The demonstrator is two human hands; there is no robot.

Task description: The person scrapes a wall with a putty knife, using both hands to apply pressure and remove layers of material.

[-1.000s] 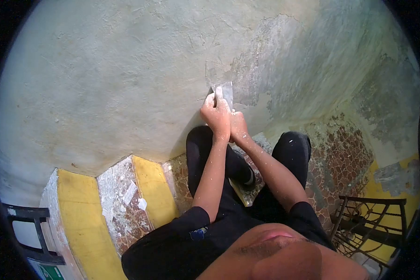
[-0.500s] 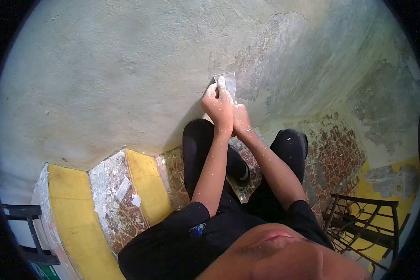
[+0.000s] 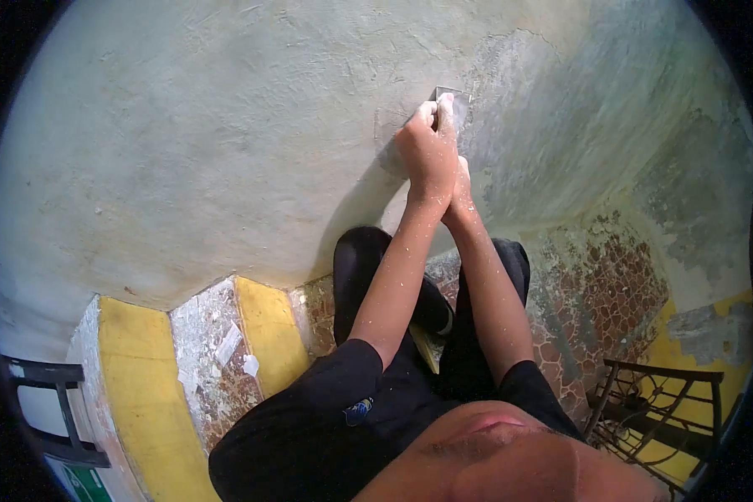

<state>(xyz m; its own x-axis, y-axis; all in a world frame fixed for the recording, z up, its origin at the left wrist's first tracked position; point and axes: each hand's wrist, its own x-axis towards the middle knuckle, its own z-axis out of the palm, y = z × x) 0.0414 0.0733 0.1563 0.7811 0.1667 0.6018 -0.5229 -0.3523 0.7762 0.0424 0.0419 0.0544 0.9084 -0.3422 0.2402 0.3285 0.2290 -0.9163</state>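
Note:
A flat grey metal scraper [image 3: 453,98] lies against the plaster wall [image 3: 251,142], at the edge of a rough, stripped patch. My left hand [image 3: 431,157] is closed on it, fingers curled, with one whitened digit pressed along the blade. Just behind and to the right, partly covered by the left, my right hand [image 3: 463,180] is closed at the lower end of the scraper; its fingers and any handle are mostly hidden. White dust and flakes speckle both forearms.
Steps with yellow edges [image 3: 146,376] go down at left, with loose paint flakes [image 3: 227,345] on one tread. Worn brown patterned tiles [image 3: 594,284] cover the floor at right. A dark metal railing [image 3: 661,402] stands at lower right, another dark frame [image 3: 58,410] at lower left.
Both hands and the scraper have moved up and to the right along the wall, arms stretched further. The grip looks the same.

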